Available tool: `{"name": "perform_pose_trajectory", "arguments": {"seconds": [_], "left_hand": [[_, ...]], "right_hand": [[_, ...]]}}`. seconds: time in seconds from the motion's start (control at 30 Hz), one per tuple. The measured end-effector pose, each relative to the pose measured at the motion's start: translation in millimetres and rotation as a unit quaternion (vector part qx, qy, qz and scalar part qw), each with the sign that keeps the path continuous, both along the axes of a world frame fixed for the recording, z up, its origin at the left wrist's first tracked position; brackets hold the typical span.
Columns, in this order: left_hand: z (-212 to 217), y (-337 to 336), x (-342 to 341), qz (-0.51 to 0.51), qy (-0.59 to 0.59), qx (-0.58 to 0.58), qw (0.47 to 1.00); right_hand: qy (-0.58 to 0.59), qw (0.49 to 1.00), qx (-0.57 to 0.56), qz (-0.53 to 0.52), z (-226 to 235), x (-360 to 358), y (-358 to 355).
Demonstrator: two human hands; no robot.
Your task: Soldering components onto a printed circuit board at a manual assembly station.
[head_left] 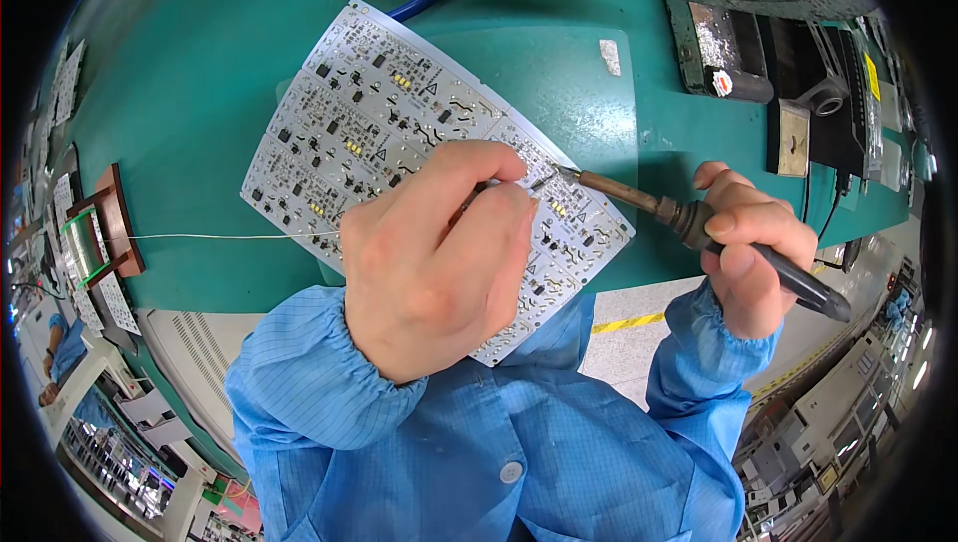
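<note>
Soldering a joint on white circuit board panel [399, 133], lying flat on green counter [200, 93], near edge, partly under left hand.

Left hand [434, 258]: fingers pinched on solder wire [230, 236], fed in from spool [90, 233] at far left; wire end near iron tip, exact contact hidden by fingers. Grip closed on wire, heel resting over board.

Right hand [753, 253]: clenched round black handle of soldering iron [679, 213], held pen-style, tip down at board's right part just beside left fingertips.

To do well, judging from this: keep tip on pad + lead together, not on solder alone; feed wire into heated joint, small amt only. Brace both wrists, left already steady on board. Keep fingertips clear of hot barrel, v. close now. Lift wire first, then iron, straight off. Avoid bridging neighbouring parts; comps packed tight. Blue sleeves [299, 372] well back from tip, OK.
</note>
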State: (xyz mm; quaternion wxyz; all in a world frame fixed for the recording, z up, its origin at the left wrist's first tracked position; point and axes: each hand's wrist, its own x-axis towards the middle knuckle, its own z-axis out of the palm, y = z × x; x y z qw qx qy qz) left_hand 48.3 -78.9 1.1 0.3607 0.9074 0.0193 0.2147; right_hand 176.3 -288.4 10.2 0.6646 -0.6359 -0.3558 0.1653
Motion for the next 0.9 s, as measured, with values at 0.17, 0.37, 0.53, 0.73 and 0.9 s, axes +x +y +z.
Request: {"name": "perform_pose_trajectory", "arguments": {"seconds": [0.17,0.37,0.53,0.73,0.9], "left_hand": [[0.3,-2.0,1.8,0.002,-0.002,-0.004,1.000],[7.5,-1.9,1.5,-0.009,0.016,-0.035,0.999],[9.8,-1.8,-0.5,-0.014,0.022,-0.042,0.999],[19.4,2.1,-6.2,-0.011,0.038,-0.043,0.998],[33.6,32.6,-9.7,0.141,0.088,0.115,0.979]], "right_hand": [[0.009,1.000,-0.003,0.012,-1.8,6.4,-3.9],[0.012,1.000,0.009,-0.002,-2.9,5.0,-3.0],[-0.011,1.000,0.021,-0.006,-4.6,5.5,-1.5],[-0.052,0.998,0.025,0.009,-1.9,5.1,2.7],[-0.172,0.959,0.054,-0.221,-16.1,-4.2,-16.0]]}}
